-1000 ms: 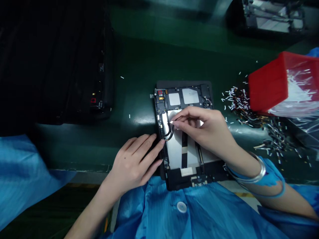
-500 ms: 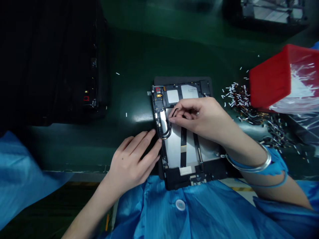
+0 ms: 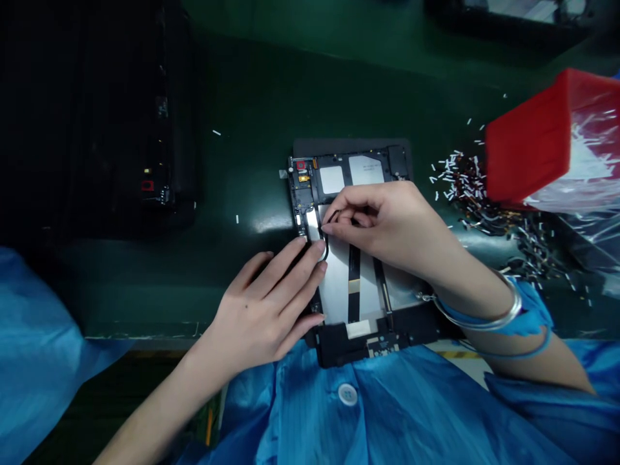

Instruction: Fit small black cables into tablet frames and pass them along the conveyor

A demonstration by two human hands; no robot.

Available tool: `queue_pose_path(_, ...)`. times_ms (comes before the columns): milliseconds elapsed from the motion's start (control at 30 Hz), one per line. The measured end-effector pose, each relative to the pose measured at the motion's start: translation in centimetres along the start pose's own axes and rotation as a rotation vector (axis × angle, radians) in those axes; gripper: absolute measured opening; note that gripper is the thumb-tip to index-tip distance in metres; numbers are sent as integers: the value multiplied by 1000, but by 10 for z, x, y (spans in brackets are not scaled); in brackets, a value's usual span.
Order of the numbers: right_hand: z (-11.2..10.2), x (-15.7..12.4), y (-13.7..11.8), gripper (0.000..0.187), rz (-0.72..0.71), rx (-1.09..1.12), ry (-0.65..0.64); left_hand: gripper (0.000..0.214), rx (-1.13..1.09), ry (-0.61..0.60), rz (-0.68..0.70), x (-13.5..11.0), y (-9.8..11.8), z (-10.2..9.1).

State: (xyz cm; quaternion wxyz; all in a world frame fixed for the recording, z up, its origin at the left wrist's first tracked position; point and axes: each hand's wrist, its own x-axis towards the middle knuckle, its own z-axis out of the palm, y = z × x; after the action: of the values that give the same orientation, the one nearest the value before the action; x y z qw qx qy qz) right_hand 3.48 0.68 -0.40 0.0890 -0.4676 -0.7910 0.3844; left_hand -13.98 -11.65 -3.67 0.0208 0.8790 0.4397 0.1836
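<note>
An opened tablet (image 3: 356, 294) lies back side up on a dark pad on the green belt, its boards, silver plate and black flex strips exposed. My right hand (image 3: 392, 226) is closed in a pinch on a thin black cable (image 3: 325, 248) near the tablet's upper left. My left hand (image 3: 264, 310) lies flat with fingers stretched out, fingertips pressing on the tablet's left edge right beside the cable loop. A silver bangle sits on my right wrist.
A red bin (image 3: 542, 145) lined with clear plastic stands at the right, with several small white and dark scraps (image 3: 465, 187) scattered by it. A dark stack (image 3: 97, 116) fills the upper left. Blue smock fabric (image 3: 368, 413) covers the near edge.
My left hand slid right and up until its fingertips rest on the tablet's edge. My right hand drew the cable loop tighter toward the upper left. The view drifted slightly.
</note>
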Motion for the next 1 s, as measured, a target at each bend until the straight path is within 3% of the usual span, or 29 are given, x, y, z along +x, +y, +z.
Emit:
queue_pose_path(633,7,-1,3,6,-69,-20,78,46,-85,-49,49,5,-7,-6)
queue_pose_path(1000,6,3,3,9,-9,86,102,46,-114,-19,73,11,-10,-5)
